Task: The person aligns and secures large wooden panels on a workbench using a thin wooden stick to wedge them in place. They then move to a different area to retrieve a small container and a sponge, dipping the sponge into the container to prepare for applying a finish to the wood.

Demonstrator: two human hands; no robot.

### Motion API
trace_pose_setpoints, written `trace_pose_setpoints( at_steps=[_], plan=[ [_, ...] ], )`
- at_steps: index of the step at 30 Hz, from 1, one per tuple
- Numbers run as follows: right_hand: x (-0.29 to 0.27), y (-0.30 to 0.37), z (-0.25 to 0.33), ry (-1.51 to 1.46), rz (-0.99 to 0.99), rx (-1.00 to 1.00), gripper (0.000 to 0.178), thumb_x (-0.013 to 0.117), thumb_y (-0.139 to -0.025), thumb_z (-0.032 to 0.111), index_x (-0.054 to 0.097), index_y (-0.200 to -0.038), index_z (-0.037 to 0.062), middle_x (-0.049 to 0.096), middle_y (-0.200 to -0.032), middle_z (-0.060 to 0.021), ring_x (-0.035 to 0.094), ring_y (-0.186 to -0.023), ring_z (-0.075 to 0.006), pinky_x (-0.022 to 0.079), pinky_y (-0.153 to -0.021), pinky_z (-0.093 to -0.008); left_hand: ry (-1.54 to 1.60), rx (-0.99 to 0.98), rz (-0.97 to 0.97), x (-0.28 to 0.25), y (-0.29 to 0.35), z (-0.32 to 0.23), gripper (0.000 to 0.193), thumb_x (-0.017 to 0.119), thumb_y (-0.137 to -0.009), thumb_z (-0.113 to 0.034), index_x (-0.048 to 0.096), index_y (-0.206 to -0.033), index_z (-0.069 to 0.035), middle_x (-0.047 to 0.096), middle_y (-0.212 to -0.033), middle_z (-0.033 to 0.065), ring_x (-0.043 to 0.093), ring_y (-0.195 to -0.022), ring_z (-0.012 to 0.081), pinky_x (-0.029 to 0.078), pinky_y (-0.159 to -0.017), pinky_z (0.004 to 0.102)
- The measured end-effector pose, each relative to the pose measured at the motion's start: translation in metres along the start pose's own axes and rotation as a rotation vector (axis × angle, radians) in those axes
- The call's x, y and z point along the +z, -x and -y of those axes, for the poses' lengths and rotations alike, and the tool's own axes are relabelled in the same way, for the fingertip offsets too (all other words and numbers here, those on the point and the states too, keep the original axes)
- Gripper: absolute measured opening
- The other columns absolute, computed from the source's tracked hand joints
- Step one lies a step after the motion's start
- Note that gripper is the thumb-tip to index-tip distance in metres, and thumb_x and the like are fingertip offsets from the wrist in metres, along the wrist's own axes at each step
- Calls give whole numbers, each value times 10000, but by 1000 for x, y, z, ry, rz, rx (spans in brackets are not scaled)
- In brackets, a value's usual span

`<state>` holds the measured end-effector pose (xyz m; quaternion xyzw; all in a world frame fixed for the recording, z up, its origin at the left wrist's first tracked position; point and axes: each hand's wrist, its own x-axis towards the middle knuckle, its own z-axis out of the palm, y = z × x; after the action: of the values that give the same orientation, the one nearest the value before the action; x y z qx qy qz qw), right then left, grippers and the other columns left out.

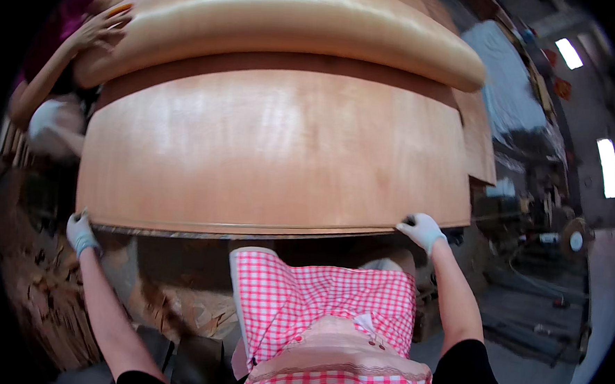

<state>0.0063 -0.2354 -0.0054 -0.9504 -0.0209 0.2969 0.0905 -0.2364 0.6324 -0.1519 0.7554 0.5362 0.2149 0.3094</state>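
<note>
A wide, pale reddish-brown wood veneer sheet (pixel 275 148) lies before me on a stack of similar sheets. Its far part is curled over into a thick roll (pixel 295 24). At the near left corner my left hand (pixel 81 233), in a whitish glove, pinches the sheet's edge. My right hand (pixel 423 233), gloved too with darker fingertips, grips the near edge towards the right corner. Both arms are stretched out and spread apart. The undersides of my fingers are hidden.
At the far left, a co-worker's hand (pixel 100 32) rests by the roll, with a small orange thing at its fingers. Wood scraps (pixel 51 304) litter the lower left. A plastic-covered stack (pixel 504 84) stands far right, near machinery with a round wheel (pixel 575 237).
</note>
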Motion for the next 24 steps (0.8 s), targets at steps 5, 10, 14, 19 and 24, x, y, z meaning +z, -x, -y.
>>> trace_pose_setpoints(
  at_steps=[5, 10, 14, 19, 24],
  plan=[
    [7, -10, -12, -41, 25, 99, 440, 734, -794, 402, 729, -968, -2, 719, -968, -222, 692, -932, -340, 526, -847, -402, -197, 24, 37, -5, -16, 8, 432, 727, -907, -365, 672, -1059, 35, 715, -958, 105, 596, -829, 176, 499, -817, 334],
    [7, -24, -15, -50, 98, 90, 442, 755, -767, 402, 734, -963, 6, 724, -941, -212, 697, -876, -330, 535, -815, -396, -326, -28, -45, -22, -12, -3, 575, 739, -869, -449, 633, -1207, 3, 686, -1144, 183, 645, -983, 261, 499, -908, 392],
    [-2, -12, -26, 50, 166, 127, 454, 749, -762, 413, 743, -984, 17, 725, -948, -203, 699, -881, -327, 538, -808, -404, -702, -275, -294, 4, 105, -147, 782, 718, -813, -594, 555, -1358, -58, 608, -1315, 201, 589, -1200, 357, 488, -990, 446],
    [-1, -29, -6, 40, 197, 67, 426, 723, -763, 380, 747, -987, 18, 704, -1015, -232, 689, -950, -363, 535, -854, -431, -327, 627, -261, 74, 207, -180, 698, 681, -850, -380, 473, -1392, 7, 517, -1363, 247, 503, -1231, 402, 394, -1023, 494],
    [1, -26, -11, 62, 133, 64, 460, 713, -785, 371, 726, -1070, 10, 688, -1117, -226, 676, -1035, -375, 539, -909, -433, -259, 969, 607, 189, 504, -320, 919, 724, -787, -395, 340, -1461, 97, 298, -1551, 302, 244, -1456, 439, 156, -1215, 507]
  ],
)
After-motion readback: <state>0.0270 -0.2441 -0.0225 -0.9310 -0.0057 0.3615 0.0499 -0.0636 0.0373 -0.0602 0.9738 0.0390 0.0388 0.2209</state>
